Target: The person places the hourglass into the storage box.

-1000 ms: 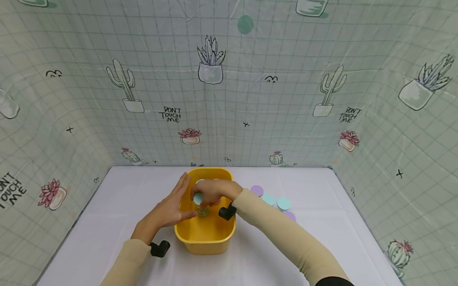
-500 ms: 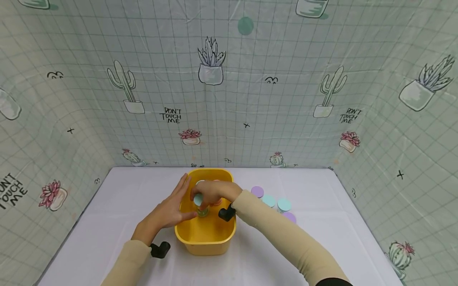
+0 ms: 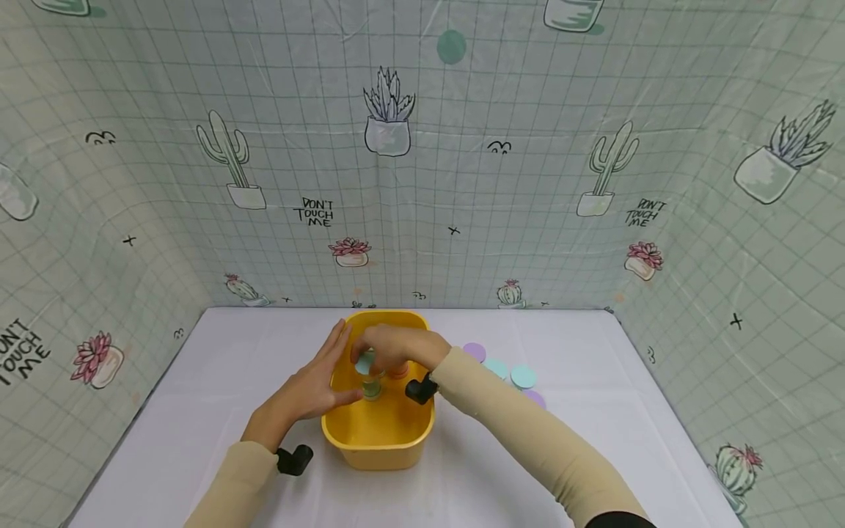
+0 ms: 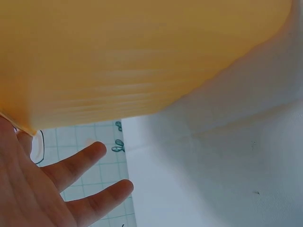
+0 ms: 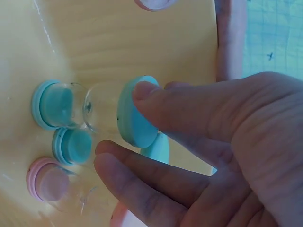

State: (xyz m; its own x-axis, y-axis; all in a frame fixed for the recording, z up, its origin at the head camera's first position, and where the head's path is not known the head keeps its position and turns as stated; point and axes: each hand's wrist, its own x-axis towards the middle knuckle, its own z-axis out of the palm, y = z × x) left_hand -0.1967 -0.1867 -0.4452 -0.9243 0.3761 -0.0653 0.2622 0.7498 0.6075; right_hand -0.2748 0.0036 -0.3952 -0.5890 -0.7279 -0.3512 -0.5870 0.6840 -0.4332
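Note:
A yellow plastic bin (image 3: 379, 433) stands on the table. My left hand (image 3: 310, 389) rests at its left rim, thumb reaching over the edge and fingers stretched out; two straight fingers (image 4: 80, 165) show outside the wall. Inside the bin, my right hand (image 3: 392, 348) pinches the teal lid of a small clear glass jar (image 5: 137, 113), held lid-up. Its glass end meets the base of another teal-lidded jar (image 5: 54, 104), which stands lid-down on the bin floor. Whether the two glass ends press together is hard to tell. My right index finger is mostly hidden.
Beside the lower jar are a second teal-lidded jar (image 5: 73, 145) and a pink-lidded jar (image 5: 47, 179). Several purple-lidded and teal-lidded jars (image 3: 524, 377) stand on the white table (image 3: 594, 440) to the bin's right. Patterned cloth walls (image 3: 422, 183) surround the table.
My right hand has shifted slightly up with the jar, and more of the lower jar shows beneath it. A fingertip beside the lid has drawn back. My left hand stays in place.

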